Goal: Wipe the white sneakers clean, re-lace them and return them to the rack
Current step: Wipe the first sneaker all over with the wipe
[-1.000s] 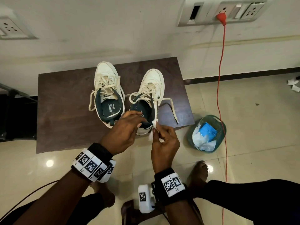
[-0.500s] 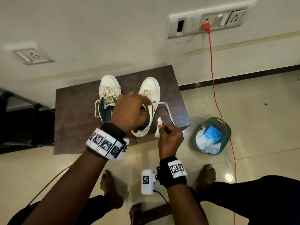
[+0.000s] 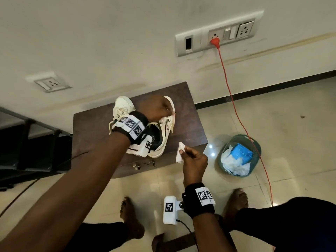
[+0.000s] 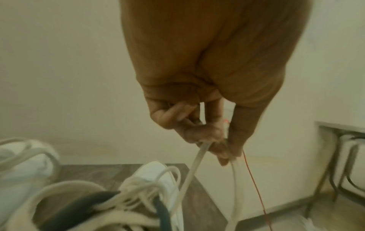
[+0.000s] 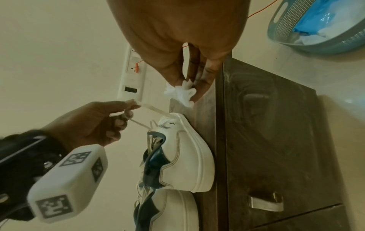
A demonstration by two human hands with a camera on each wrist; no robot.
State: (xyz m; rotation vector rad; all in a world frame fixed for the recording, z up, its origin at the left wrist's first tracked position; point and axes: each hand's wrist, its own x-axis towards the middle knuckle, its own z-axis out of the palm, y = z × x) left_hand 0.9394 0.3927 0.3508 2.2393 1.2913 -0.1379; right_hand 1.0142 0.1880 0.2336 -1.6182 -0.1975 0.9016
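Two white sneakers with dark blue linings stand side by side on a dark brown cabinet (image 3: 94, 135). The left sneaker (image 3: 122, 104) is partly hidden by my left wrist. My left hand (image 3: 160, 109) hovers over the right sneaker (image 3: 164, 135) and pinches its laces (image 4: 189, 176), pulled taut upward from the shoe. In the left wrist view the fingers (image 4: 207, 136) curl round both strands. My right hand (image 3: 192, 159) pinches a crumpled white wipe (image 3: 180, 153) just off the cabinet's front right corner, apart from the shoe. The right wrist view shows the wipe (image 5: 179, 92) between thumb and fingers.
A teal basket (image 3: 254, 142) with white wipes and a blue packet sits on the tiled floor to the right. A red cord (image 3: 236, 113) runs from the wall socket past it. A black rack (image 3: 27, 142) stands at the left. My bare feet are below.
My left hand moved from the right sneaker's opening forward over its toe and drew the laces up. My right hand kept the wipe and drifted slightly right. The head view pulled back.
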